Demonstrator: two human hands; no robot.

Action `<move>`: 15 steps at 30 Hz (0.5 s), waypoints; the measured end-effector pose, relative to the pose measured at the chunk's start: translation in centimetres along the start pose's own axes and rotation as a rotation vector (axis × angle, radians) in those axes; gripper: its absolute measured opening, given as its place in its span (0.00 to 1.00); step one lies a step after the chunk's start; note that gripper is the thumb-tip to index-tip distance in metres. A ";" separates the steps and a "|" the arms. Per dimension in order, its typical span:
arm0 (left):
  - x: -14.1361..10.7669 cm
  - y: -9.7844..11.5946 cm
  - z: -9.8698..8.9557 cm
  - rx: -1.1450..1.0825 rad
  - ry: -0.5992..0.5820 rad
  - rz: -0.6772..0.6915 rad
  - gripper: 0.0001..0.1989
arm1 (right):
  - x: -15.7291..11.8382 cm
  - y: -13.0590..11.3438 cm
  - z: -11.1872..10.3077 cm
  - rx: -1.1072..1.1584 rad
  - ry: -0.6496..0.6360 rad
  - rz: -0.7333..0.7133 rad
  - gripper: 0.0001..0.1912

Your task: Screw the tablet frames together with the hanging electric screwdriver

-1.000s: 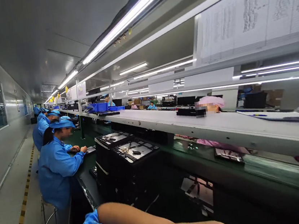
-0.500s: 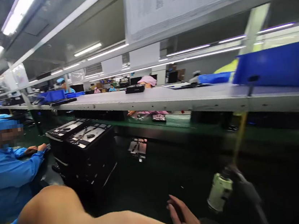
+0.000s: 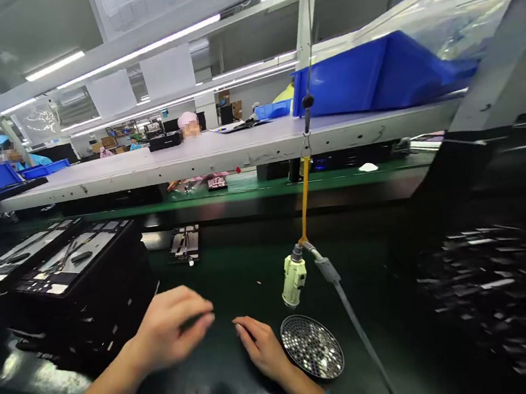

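My left hand point(image 3: 176, 326) hovers over the dark green bench, fingers bent and thumb apart from them, with nothing visible in it. Just right of it is my right hand point(image 3: 261, 348), thumb and fingers slightly apart and also holding nothing I can see. Beside the right wrist lies a round dish dotted with holes point(image 3: 313, 347), holding small shiny pieces. A pale green power screwdriver point(image 3: 295, 279) hangs above the dish from a yellow cord point(image 3: 306, 198). Farther back on the bench lies a flat opened electronic device point(image 3: 185, 243) with black and silver parts.
Two stacks of black device trays point(image 3: 88, 295) stand at the left, with flat parts on top. A grey cable point(image 3: 354, 313) runs down right of the screwdriver. Many small pieces point(image 3: 503, 282) blur at the right. A shelf point(image 3: 135, 171) carries blue bins point(image 3: 349, 78). Co-workers sit beyond.
The view has swung right and down. My left hand, hidden before, now shows beside my right hand. The round dish has come into fuller view; my right fingers look less spread.
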State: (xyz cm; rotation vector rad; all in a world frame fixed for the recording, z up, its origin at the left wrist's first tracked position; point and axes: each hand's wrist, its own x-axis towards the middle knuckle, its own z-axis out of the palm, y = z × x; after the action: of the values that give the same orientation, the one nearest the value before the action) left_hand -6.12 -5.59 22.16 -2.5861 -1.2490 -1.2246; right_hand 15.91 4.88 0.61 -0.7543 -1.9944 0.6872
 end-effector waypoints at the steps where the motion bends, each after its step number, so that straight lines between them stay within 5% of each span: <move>1: 0.3 -2.3 2.2 -0.011 -0.033 -0.095 0.09 | 0.0 0.1 0.0 0.007 -0.037 0.036 0.20; 5: -2.0 -10.4 11.3 -0.035 -0.142 -0.380 0.12 | 0.3 0.2 0.0 0.031 -0.149 0.156 0.26; 8: -5.2 -13.4 15.5 -0.049 -0.175 -0.488 0.13 | 0.4 0.3 -0.1 0.044 -0.215 0.204 0.29; 11: -7.2 -14.4 16.9 -0.052 -0.146 -0.599 0.15 | 0.3 0.6 0.0 0.075 -0.226 0.246 0.31; 15: -8.1 -13.1 16.6 -0.085 -0.095 -0.712 0.19 | 0.0 1.6 0.3 0.124 -0.217 0.286 0.33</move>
State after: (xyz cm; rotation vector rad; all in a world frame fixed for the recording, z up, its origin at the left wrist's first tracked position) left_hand -7.30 3.50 1.45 -2.3300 -2.3040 -1.2414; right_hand 16.06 5.86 -0.70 -0.9327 -2.0331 1.0915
